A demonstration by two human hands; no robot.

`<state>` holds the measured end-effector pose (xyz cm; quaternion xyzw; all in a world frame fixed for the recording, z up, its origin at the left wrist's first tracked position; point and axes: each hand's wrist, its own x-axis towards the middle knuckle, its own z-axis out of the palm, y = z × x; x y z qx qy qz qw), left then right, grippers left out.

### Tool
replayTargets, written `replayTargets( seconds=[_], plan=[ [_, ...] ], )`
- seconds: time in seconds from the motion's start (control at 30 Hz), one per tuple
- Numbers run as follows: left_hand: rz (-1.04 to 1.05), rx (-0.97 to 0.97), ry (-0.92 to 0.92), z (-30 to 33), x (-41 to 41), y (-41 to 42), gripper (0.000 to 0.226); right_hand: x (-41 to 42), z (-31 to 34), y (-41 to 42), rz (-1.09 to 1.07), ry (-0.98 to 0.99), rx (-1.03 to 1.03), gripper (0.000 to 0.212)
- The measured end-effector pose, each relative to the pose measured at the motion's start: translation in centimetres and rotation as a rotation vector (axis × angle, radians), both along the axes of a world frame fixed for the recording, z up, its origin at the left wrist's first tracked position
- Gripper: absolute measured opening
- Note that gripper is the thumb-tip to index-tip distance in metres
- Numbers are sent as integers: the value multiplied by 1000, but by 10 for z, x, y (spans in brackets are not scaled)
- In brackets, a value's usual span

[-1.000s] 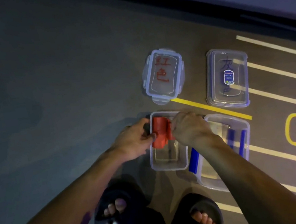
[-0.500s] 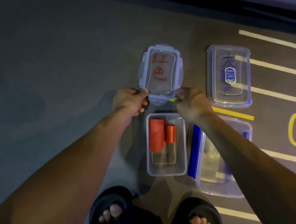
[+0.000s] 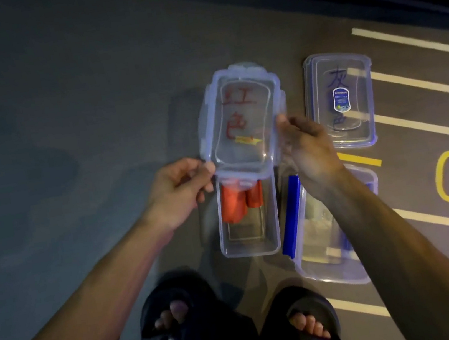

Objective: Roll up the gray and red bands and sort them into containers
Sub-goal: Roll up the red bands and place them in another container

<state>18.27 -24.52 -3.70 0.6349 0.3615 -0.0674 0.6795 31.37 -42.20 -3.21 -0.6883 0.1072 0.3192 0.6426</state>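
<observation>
We pinch the red-marked lid [image 3: 243, 126] at its side edges, left hand [image 3: 182, 189] and right hand [image 3: 308, 147] closed on it, squaring it above the container [image 3: 251, 247] of red rolls [image 3: 239, 201].

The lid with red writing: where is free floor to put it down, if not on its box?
Wide bare floor lies left of the red-lettered lid and the open box. Right is crowded: blue-clipped box, gray-lettered lid. Only a narrow gap separates the lids.
</observation>
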Motion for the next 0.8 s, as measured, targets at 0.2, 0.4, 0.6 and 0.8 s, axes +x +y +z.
replayTargets(
  seconds=[0.2, 0.4, 0.6, 0.8],
  plan=[
    [-224, -94, 50, 2, -67, -13, 14, -42, 2, -22, 34, 52, 65, 12],
    [-21, -117, 127, -19, -69, -7, 27, -83, -2, -46, 100, 56, -126, 20],
    [-90, -72, 108, -30, -32, -15, 43, -87, -9, -42, 249, -156, -528, 16],
    [-173, 87, 77, -34, -18, -10, 40, -68, -6, -33, 503, -208, -821, 18]
  ],
)
